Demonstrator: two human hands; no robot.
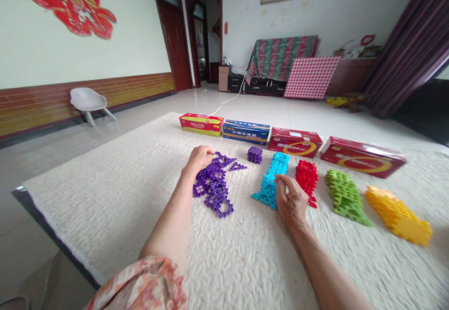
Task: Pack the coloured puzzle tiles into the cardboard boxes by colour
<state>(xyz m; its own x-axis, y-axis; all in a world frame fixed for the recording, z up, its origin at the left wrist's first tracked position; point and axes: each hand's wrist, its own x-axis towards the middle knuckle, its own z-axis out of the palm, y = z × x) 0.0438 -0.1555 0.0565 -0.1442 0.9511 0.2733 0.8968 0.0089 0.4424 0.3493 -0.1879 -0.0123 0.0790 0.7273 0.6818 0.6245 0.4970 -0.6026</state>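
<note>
My left hand [199, 159] reaches the far left side of a loose pile of purple interlocking tiles [217, 188]. Its fingers are closed at the edge of a purple tile at the top of the pile. A purple triangle frame [238, 166] lies just right of that pile, and a small neat purple stack [254, 155] stands farther back. My right hand [292, 201] is curled closed beside a stepped row of light blue tiles [273, 179], partly covering it. Whatever its fingers may hold is hidden.
Right of my right hand lie rows of red tiles [307, 176], green tiles [345, 195] and yellow tiles [400, 214]. Behind stand a red-yellow box [201, 125], a blue box [246, 132] and two dark red boxes [295, 141]. A cream quilted cloth [122, 183] covers the table.
</note>
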